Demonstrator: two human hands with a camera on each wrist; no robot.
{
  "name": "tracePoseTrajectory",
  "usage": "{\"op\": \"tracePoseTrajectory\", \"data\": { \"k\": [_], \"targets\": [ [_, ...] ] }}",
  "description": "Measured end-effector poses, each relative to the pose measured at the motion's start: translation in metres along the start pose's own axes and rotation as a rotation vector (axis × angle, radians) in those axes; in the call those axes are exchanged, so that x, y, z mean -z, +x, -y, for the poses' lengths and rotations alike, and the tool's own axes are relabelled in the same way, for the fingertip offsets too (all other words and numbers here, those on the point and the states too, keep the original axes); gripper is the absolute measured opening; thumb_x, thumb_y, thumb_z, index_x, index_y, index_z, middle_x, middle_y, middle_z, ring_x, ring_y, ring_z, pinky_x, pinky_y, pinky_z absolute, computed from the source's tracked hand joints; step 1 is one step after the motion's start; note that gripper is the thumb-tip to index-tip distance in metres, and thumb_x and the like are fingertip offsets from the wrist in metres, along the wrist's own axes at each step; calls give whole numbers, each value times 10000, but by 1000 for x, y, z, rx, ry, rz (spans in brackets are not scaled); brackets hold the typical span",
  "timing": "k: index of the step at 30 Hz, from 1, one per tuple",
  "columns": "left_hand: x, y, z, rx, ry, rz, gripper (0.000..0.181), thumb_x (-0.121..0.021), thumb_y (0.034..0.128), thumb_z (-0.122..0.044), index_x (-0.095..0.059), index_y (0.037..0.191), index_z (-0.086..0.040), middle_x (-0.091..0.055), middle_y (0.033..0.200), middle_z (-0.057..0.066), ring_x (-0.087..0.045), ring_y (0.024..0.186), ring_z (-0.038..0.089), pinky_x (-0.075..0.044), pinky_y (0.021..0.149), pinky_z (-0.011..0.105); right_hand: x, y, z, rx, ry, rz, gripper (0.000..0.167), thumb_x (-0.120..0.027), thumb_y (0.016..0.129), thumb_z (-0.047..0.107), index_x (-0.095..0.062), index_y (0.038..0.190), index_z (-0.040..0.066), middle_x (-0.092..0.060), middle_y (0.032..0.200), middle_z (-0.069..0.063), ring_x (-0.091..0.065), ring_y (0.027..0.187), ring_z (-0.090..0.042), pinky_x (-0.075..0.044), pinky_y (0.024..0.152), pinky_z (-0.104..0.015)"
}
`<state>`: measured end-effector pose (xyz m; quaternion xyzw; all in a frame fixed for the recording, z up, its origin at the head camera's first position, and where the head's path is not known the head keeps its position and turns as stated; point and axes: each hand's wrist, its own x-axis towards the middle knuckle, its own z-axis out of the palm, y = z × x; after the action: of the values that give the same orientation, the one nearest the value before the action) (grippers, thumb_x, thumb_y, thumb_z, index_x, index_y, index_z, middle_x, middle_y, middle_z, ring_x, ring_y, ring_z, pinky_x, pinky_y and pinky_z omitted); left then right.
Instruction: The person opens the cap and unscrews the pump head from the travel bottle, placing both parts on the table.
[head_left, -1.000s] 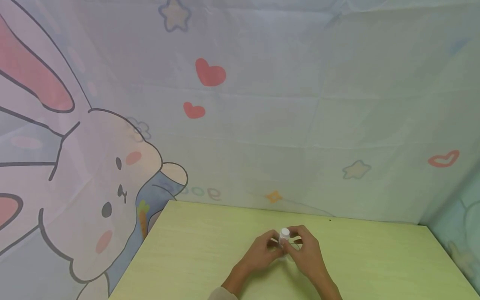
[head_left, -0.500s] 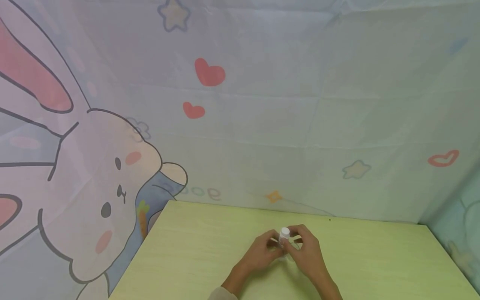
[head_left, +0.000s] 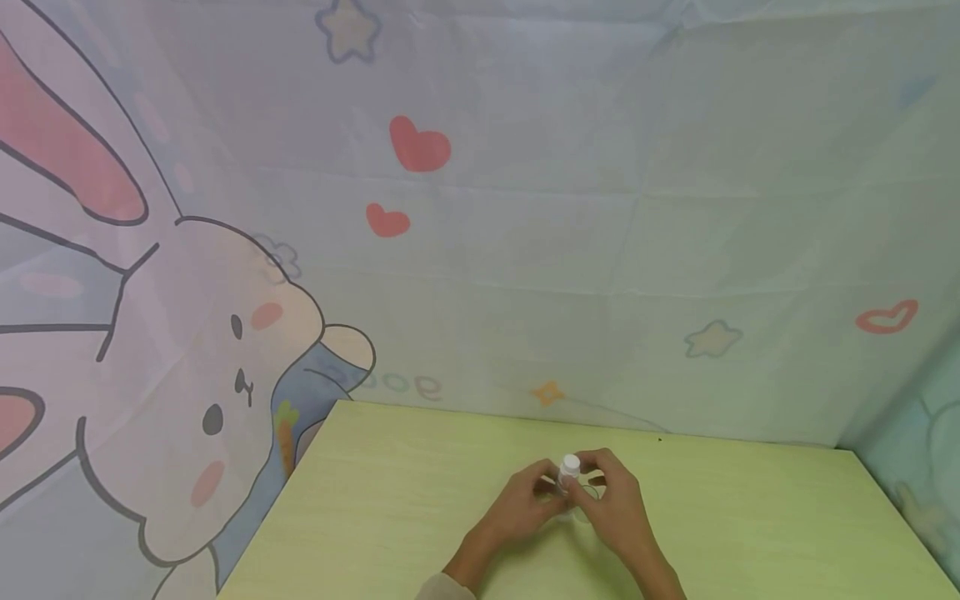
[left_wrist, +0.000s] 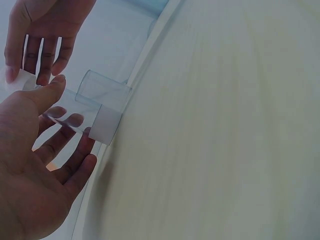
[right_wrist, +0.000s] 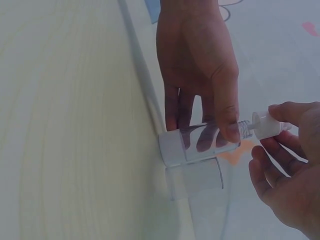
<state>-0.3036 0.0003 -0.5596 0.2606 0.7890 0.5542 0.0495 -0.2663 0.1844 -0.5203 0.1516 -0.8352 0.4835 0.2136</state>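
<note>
A small clear bottle (right_wrist: 210,140) with a white base stands upright on the table. My left hand (head_left: 525,504) grips it round the body, thumb on one side and fingers on the other. Its threaded neck (right_wrist: 244,129) shows bare below a white cap (right_wrist: 266,125) with a narrow tip, which sits just off the thread. My right hand (right_wrist: 295,167) pinches this cap between thumb and fingers. Beside the bottle stands a clear cylindrical cover (left_wrist: 106,90), close to its base. In the head view my fingers hide much of the bottle, and the white cap (head_left: 572,464) shows above them.
The pale yellow-green table (head_left: 420,467) reaches to both sides of my hands. Behind it hangs a cloth backdrop (head_left: 525,250) printed with a rabbit, hearts and stars. A tiny dark speck (head_left: 660,440) lies near the table's back edge.
</note>
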Motion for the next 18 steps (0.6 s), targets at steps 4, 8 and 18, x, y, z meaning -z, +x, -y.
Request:
{"op": "tracePoseTrajectory", "data": {
  "k": [4,8,18],
  "targets": [
    [0,0,1,1,6,4,211,-730,1023,-390,-648,1112,-217,-668,1251,-97,-682,1181,206,-555,987,340,0,0,-1,12,-2,-9,274,-851,912,95,-698,1139,100,-681,1076,67,-622,1009,-159,-602,836,-353],
    [0,1,3,19,19,9,227,-725,1020,-423,-646,1130,-241,-662,1282,-99,-675,1195,198,-556,1011,372,1,0,0,13,-8,-10,278,-850,913,98,-699,1147,92,-681,1078,61,-630,1005,-180,-604,833,-360],
    [0,1,3,24,29,13,237,-721,1019,-435,-646,1145,-250,-660,1288,-72,-676,1211,227,-564,1017,396,4,1,4,-54,13,16,277,-834,935,112,-685,1167,84,-685,1096,33,-623,1042,-178,-599,887,-391]
  ]
}}
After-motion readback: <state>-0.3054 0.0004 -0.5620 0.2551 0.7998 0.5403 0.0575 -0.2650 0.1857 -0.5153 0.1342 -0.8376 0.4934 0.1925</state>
